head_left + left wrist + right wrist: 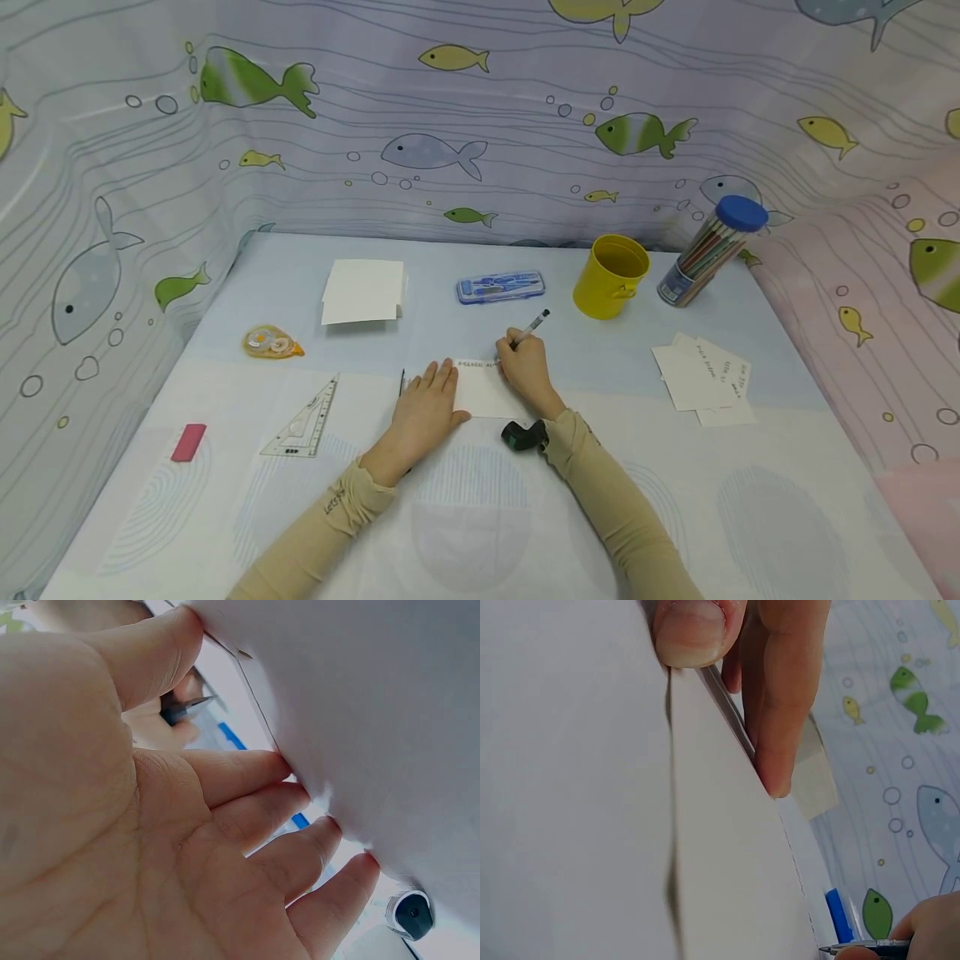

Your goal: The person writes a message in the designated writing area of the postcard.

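Note:
A white card (491,398) with a line of handwriting along its top edge lies at the middle of the table. My left hand (426,410) rests on the card's left side, fingers extended and thumb at the near edge; in the left wrist view its fingertips (322,829) press down on the surface. My right hand (527,371) pinches a pen (536,322), tilted with its tip at the end of the writing. In the right wrist view the pen (877,948) shows low in the corner, its tip at the card's written edge. Beside my left fingers lies a thin dark-edged item (402,382), mostly hidden.
Written cards (701,379) overlap at the right; a card stack (363,290) sits back left. Behind are a blue geometry case (501,287), yellow bucket (611,277) and pencil tub (712,250). Correction tape (272,342), set square (303,423) and red eraser (188,442) lie left.

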`<state>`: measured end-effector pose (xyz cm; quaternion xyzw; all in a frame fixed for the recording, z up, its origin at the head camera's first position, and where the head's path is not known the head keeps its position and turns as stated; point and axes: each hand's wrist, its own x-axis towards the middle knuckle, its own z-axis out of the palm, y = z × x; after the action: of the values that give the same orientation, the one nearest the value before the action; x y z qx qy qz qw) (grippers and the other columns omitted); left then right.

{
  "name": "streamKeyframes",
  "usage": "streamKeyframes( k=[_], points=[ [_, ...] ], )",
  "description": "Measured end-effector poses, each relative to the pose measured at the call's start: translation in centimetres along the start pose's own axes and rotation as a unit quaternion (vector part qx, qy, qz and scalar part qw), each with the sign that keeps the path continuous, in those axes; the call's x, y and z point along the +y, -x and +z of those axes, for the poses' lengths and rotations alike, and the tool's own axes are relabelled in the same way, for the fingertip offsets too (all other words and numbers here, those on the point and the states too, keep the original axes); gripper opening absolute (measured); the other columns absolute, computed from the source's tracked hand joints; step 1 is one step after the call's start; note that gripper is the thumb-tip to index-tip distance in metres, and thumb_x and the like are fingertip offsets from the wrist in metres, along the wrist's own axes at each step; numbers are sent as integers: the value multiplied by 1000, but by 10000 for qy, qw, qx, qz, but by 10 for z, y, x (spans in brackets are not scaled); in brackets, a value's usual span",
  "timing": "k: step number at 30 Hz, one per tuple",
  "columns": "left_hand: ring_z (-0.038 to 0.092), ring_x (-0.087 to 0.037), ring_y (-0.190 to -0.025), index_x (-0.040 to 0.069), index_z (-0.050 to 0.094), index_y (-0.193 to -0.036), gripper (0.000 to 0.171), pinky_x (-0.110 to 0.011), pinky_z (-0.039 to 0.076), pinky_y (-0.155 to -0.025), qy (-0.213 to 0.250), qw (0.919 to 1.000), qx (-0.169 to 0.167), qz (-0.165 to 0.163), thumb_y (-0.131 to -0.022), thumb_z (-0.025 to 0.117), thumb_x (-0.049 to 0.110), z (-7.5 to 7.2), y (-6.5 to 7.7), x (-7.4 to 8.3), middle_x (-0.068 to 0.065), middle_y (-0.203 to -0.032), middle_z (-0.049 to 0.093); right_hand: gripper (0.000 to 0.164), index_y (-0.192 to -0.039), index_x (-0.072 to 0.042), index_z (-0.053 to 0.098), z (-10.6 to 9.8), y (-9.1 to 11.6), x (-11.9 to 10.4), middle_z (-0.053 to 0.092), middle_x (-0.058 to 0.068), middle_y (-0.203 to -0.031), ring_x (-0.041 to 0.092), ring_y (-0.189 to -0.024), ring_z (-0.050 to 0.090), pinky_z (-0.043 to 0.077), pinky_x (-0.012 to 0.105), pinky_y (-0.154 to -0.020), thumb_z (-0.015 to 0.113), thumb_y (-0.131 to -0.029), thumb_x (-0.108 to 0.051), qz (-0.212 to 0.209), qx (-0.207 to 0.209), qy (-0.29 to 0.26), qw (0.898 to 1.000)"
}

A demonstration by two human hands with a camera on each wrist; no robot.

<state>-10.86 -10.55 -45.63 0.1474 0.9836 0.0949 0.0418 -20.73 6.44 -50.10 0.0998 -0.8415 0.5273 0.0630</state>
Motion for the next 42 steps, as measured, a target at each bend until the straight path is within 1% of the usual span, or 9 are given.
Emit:
streamKeyframes(
  k=[6, 10, 20, 24, 28, 31, 35, 38, 42],
  points=[
    [39, -40, -139, -7, 43, -141, 72, -53, 39, -110, 23, 10000, -2, -27, -91, 63, 41, 1, 0, 0, -22, -150, 41, 39, -55, -12, 37, 0, 0, -1, 42, -3, -41, 4, -31, 41, 27, 18, -33, 47, -91, -4, 45, 17, -59, 10000],
    [38, -40, -140, -7, 43, -141, 73, -53, 39, -110, 50, 10000, -20, -40, -91, 63, 42, 1, 0, 0, -22, -150, 40, 38, -55, -12, 37, 0, 0, 0, 42, -2, -41, 5, -31, 42, 27, 17, -32, 47, -90, -3, 13, 23, -109, 9999],
    [39, -40, -139, -7, 44, -141, 73, -53, 39, -109, -36, 10000, 9, -6, -91, 63, 42, -2, 0, 1, -23, -150, 41, 36, -56, -13, 38, -1, -2, 0, 43, -2, -41, 8, -33, 42, 26, 18, -34, 46, -91, -7, 80, -107, 29, 9999],
    [39, -40, -139, -7, 44, -141, 72, -53, 40, -109, -26, 10000, 11, -1, -91, 63, 42, -3, 0, 1, -23, -149, 41, 36, -56, -13, 36, -2, -2, -2, 39, -3, -41, 8, -33, 40, 25, 19, -35, 46, -90, -6, 129, -98, 9, 9999],
    [39, -40, -139, -7, 44, -141, 72, -53, 40, -109, -32, 10000, -28, 1, -91, 62, 42, -2, 0, 2, -23, -149, 41, 37, -55, -13, 34, -1, -1, -2, 36, -4, -40, 8, -32, 37, 24, 19, -35, 46, -89, -4, 219, -40, -184, 9996],
    [39, -40, -139, -7, 44, -141, 72, -53, 40, -109, -39, 10000, -61, -30, -91, 62, 42, -1, 0, 1, -23, -150, 41, 37, -55, -12, 35, -1, -1, -1, 37, -4, -40, 7, -32, 37, 25, 19, -34, 46, -89, -4, 201, -61, -286, 9994],
    [39, -40, -139, -7, 44, -141, 72, -53, 40, -109, -44, 10000, -43, -35, -91, 62, 42, 0, 0, 1, -23, -150, 41, 37, -55, -12, 36, -1, -1, -1, 40, -3, -41, 6, -32, 38, 25, 17, -34, 46, -89, -4, 132, -104, -163, 9997],
    [39, -40, -139, -7, 44, -141, 72, -53, 40, -108, -61, 10000, -24, -17, -91, 63, 42, -1, 0, 1, -23, -150, 41, 36, -55, -13, 37, -1, -1, -1, 41, -3, -42, 6, -33, 39, 25, 17, -34, 47, -90, -5, 164, -156, -92, 9997],
    [39, -40, -139, -7, 43, -141, 72, -53, 40, -109, -79, 10000, -44, 4, -91, 62, 42, 0, 1, 1, -23, -150, 41, 36, -56, -13, 37, -1, 0, 0, 42, -3, -41, 7, -33, 40, 26, 18, -35, 47, -90, -6, 210, -179, -176, 9995]
  ],
)
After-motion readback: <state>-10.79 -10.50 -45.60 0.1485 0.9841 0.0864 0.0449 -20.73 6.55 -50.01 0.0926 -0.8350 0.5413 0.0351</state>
